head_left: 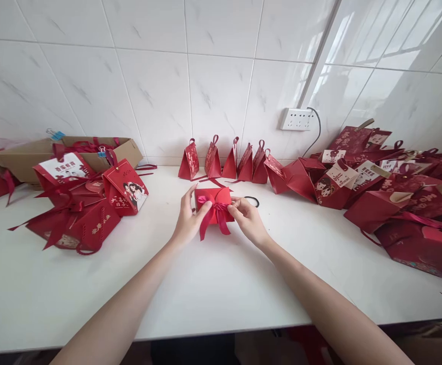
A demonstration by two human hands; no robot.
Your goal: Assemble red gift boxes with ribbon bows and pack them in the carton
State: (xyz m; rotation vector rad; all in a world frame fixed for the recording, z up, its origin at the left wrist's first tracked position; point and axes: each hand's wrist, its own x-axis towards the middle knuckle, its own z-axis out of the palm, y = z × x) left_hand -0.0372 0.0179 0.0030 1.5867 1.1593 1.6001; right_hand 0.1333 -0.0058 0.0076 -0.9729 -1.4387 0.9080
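A small red gift box (213, 198) stands on the white table (213, 284) in the middle of the view. A red ribbon bow (216, 213) is tied across its front, with its tails hanging down. My left hand (189, 218) grips the box's left side and pinches the ribbon's left loop. My right hand (248, 219) pinches the ribbon's right loop against the box's right side. Both hands have their fingers closed on the ribbon.
A row of folded red triangular boxes (230, 162) lines the tiled wall. A heap of red gift boxes (392, 197) fills the right side, and another heap (83, 203) lies left beside a cardboard carton (34, 154). A wall socket (297, 119) and a black hair tie (251, 201) sit behind.
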